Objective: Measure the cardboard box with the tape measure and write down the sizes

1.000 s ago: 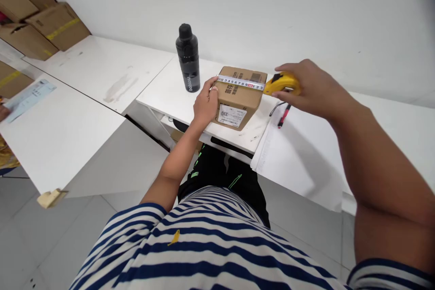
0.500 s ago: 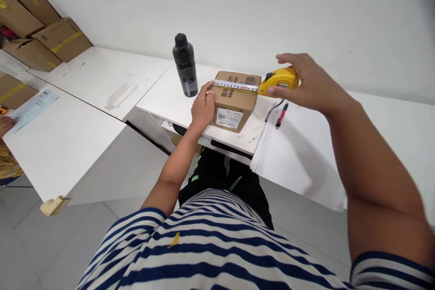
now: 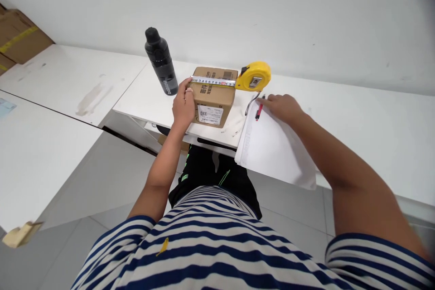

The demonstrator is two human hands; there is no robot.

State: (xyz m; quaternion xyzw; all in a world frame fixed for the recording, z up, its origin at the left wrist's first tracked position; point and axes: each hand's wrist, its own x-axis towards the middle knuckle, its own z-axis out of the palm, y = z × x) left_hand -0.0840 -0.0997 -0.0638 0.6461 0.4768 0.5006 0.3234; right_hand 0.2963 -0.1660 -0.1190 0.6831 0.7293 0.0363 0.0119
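Note:
A small cardboard box (image 3: pixel 217 96) with a white label stands on the white desk (image 3: pixel 356 113). My left hand (image 3: pixel 182 105) rests against the box's left side, its thumb and fingers pressing the end of the tape blade (image 3: pixel 212 82) onto the top edge. The blade lies across the box top, and the yellow tape measure case (image 3: pixel 253 76) sits at the box's right edge with no hand on it. My right hand (image 3: pixel 282 107) lies flat on a white sheet of paper (image 3: pixel 275 149), fingertips right beside a red pen (image 3: pixel 260 111).
A black bottle (image 3: pixel 161 68) stands just left of the box. The paper overhangs the desk's front edge. More white tables (image 3: pixel 68 81) run to the left, with brown cartons (image 3: pixel 16 38) at the far left. Grey floor lies below.
My right hand has let go of the yellow case and dropped onto the paper by the pen. The case stays at the box's right edge. The view has shifted right.

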